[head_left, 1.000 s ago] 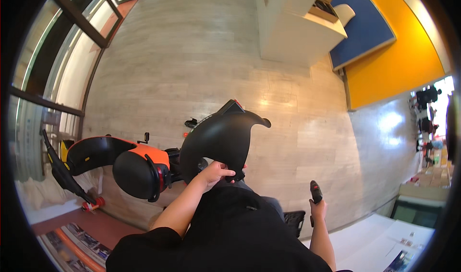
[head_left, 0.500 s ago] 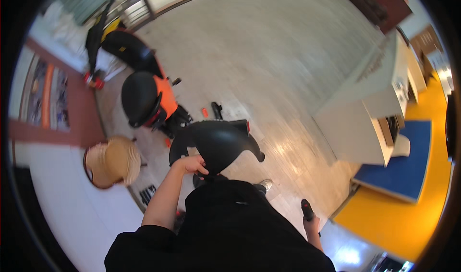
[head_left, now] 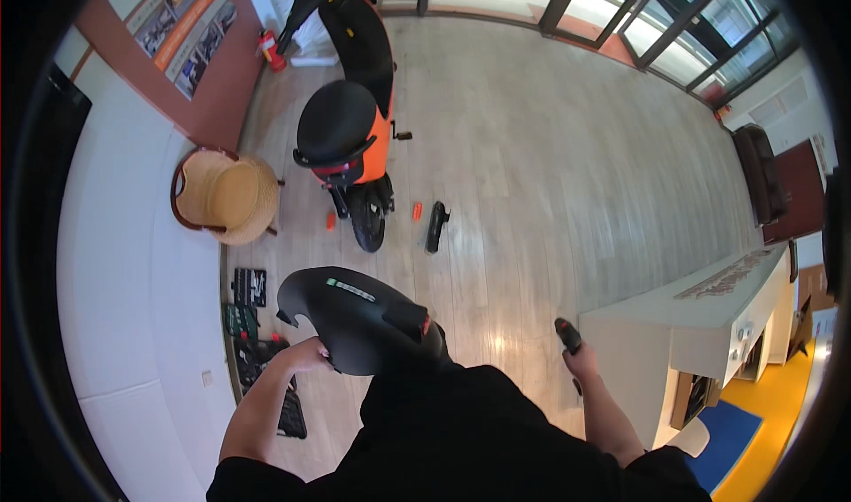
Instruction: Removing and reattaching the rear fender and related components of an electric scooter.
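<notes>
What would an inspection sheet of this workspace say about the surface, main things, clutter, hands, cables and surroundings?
Surface: wood-look floor.
Main things: curved black cover, black handheld tool, scooter with orange body.
Clutter: black part and two orange pieces on the floor by the scooter; tool case beside the white wall.
Hands: left hand grips the cover's edge; right hand holds the tool, apart from the cover.
Cables: nothing seen.
Surroundings: woven chair, red fire extinguisher, glass doors, white counter.
</notes>
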The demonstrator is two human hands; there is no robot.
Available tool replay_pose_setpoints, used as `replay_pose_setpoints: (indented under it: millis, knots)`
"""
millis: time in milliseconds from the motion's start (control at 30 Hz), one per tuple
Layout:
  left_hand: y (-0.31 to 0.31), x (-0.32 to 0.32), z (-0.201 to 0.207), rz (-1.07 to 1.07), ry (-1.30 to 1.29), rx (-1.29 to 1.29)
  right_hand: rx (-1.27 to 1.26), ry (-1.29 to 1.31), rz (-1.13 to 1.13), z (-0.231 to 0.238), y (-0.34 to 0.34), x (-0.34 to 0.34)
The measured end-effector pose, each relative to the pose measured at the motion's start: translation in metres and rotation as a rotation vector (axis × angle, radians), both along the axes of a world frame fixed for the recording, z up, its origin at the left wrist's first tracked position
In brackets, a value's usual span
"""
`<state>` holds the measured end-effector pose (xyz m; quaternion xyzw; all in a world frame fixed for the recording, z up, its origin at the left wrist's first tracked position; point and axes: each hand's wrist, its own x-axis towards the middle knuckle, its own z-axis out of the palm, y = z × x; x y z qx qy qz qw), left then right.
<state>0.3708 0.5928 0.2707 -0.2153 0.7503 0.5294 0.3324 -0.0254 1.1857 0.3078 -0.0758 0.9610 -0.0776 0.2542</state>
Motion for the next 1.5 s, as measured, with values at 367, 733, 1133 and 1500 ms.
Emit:
replay_pose_setpoints:
  millis: [367, 733, 1133, 1500]
  knots:
    - [0.051, 0.001, -0.037, 0.62, 0.229, 0.011, -0.019, -0.122, 0.422, -0.043, -0.091, -0.147]
    - [0.196, -0.086, -0.028, 1.035, 0.189, -0.494, -0.312, -0.266, 0.37, -0.18, -0.221, -0.29]
    - [0.23, -0.235, -0.082, 1.288, -0.135, -0.626, -0.356, -0.257, 0.222, -0.449, -0.416, -0.443]
    - [0.244, -0.197, -0.275, 1.141, -0.579, -0.45, -0.371, -0.182, 0.185, -0.677, -0.548, -0.458]
